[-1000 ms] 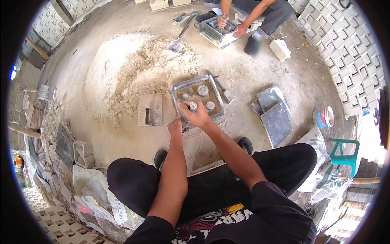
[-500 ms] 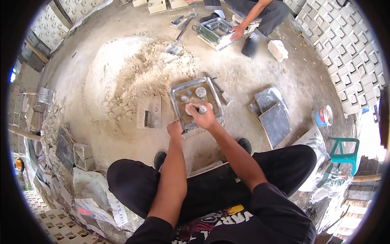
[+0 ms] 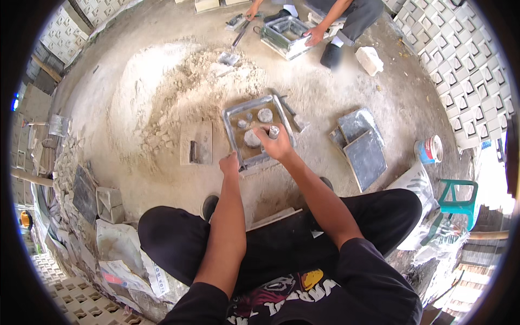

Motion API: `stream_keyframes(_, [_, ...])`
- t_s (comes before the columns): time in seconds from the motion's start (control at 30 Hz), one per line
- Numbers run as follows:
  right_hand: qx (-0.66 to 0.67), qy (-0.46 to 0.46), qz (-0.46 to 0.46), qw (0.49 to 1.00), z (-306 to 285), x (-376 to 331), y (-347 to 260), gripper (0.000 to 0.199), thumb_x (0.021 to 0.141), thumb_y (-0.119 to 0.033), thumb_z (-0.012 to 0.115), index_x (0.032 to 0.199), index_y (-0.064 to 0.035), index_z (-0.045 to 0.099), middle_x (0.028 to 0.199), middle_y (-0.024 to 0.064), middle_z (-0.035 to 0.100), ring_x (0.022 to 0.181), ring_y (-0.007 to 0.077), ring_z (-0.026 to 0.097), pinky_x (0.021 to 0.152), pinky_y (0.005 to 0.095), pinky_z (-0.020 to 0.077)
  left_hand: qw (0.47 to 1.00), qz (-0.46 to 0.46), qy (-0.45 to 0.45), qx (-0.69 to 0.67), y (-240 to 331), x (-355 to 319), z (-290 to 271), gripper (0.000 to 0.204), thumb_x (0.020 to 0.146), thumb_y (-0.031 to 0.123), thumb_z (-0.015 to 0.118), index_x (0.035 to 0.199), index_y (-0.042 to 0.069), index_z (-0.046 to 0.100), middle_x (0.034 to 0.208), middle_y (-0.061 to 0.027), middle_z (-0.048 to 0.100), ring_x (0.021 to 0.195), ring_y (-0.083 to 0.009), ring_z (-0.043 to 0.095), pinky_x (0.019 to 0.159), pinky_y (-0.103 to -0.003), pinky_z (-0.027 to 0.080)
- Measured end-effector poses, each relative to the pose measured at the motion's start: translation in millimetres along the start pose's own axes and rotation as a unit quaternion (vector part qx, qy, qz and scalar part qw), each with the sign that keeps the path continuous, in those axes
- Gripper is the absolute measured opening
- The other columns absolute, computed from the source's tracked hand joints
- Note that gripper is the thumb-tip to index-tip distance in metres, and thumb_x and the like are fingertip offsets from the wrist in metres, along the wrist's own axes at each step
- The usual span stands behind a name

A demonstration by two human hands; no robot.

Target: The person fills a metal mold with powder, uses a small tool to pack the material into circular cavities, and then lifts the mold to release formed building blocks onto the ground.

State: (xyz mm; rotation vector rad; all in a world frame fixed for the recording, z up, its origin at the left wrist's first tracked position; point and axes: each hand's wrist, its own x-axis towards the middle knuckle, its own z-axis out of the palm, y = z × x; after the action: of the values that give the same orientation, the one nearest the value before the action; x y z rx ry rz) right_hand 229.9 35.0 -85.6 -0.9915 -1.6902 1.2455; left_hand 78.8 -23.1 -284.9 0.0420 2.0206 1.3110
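Head view shows the right hand (image 3: 276,143) pinching a small grey metal cylinder (image 3: 274,131) over the square metal mould tray (image 3: 232,116), while the left hand (image 3: 229,163), fingers curled, steadies its near edge.

Black printed tee, black trousers, dark shoes, forearms bare.

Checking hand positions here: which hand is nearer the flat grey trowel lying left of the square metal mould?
Left. The left hand grips the mould's near corner, right of the trowel; the right hand is farther, over the mould.
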Motion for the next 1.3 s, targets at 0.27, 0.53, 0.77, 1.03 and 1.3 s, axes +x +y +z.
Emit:
stream_keyframes(0.27, [0.037,-0.059,0.104,0.992,-28.8,13.6,26.0,0.026,0.084,-0.024,0.07,0.084,0.001,0.064,0.075,0.0036,0.063,0.069,0.0093,0.055,0.06,0.0292,0.0467,1.0,-0.004,-0.014,0.021,-13.3,2.8,-2.0,0.036,0.08,0.027,0.073,0.065,-0.004,0.06,0.058,-0.0095,0.058,0.045,-0.0198,0.054,0.042,-0.035,0.043])
stream_keyframes(0.53, [0.119,-0.017,0.096,0.988,-26.7,37.3,16.6,0.027,0.084,-0.022,0.07,0.092,0.0013,0.059,0.077,0.0021,0.06,0.069,0.0081,0.052,0.06,0.0266,0.0445,1.0,0.016,0.009,0.007,-0.7,-2.7,1.1,0.035,0.081,0.027,0.071,0.067,-0.004,0.061,0.056,-0.008,0.056,0.043,-0.0189,0.052,0.041,-0.035,0.041])
stream_keyframes(0.77, [0.121,0.046,0.078,0.988,-32.7,27.2,56.7,0.035,0.091,-0.024,0.064,0.064,-0.0038,0.053,0.054,-0.0067,0.042,0.054,0.0033,0.036,0.046,0.0267,0.0308,0.994,0.02,-0.04,0.104,-10.5,18.3,8.5,0.039,0.081,0.033,0.069,0.074,-0.005,0.066,0.069,-0.0177,0.065,0.06,-0.028,0.064,0.057,-0.039,0.049])
stream_keyframes(1.03, [-0.022,0.155,0.026,0.987,0.0,32.0,5.1,0.042,0.094,-0.036,0.058,0.072,0.0001,0.057,0.057,0.0002,0.046,0.058,0.0072,0.04,0.051,0.031,0.0352,0.992,0.031,-0.018,0.124,-8.5,7.1,4.2,0.032,0.079,0.03,0.067,0.077,-0.002,0.069,0.076,-0.0188,0.068,0.078,-0.032,0.068,0.074,-0.04,0.05])
stream_keyframes(1.3, [-0.004,0.134,0.038,0.99,4.9,45.7,7.8,0.049,0.094,-0.041,0.056,0.069,0.0004,0.055,0.056,0.001,0.048,0.055,0.0096,0.04,0.051,0.0306,0.0361,0.997,0.032,-0.055,0.045,-7.3,19.8,-9.7,0.026,0.083,0.02,0.068,0.07,-0.002,0.062,0.06,-0.0077,0.057,0.045,-0.0173,0.052,0.038,-0.034,0.041])
